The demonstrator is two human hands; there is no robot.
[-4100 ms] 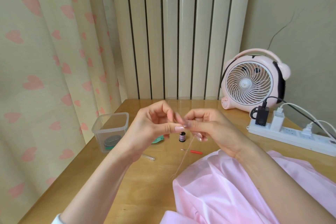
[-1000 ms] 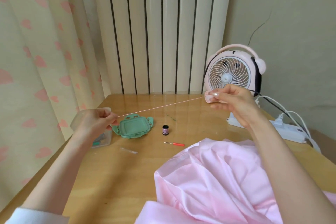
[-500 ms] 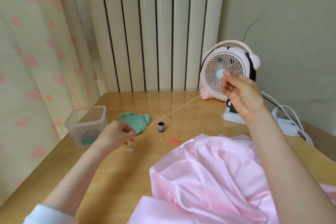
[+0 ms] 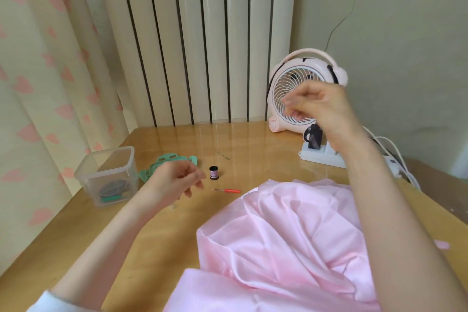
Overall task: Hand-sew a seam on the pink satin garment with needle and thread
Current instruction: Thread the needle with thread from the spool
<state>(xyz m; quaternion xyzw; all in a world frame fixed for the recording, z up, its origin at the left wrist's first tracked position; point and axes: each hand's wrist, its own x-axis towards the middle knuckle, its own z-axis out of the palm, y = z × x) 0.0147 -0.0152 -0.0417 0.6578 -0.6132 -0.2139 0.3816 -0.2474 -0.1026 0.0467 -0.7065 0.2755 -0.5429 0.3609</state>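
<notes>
On my feed the crumpled pink satin garment [image 4: 291, 248] lies heaped on the near right part of the glossy wooden table [image 4: 240, 142], beneath the right forearm. The right hand [image 4: 319, 106] is raised in front of the small pink desk fan [image 4: 278, 78], fingertips drawn together, but it is too blurred for me to tell what they pinch. The left hand [image 4: 177, 181] hovers low with its fingers curled, just beside the small black-ended thread spool [image 4: 214, 173] and the thin red-handled tool [image 4: 229, 190]. I cannot tell whether it holds anything.

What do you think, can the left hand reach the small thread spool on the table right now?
Probably yes: the left hand hovers just left of the thread spool, with only bare table between them.
</notes>
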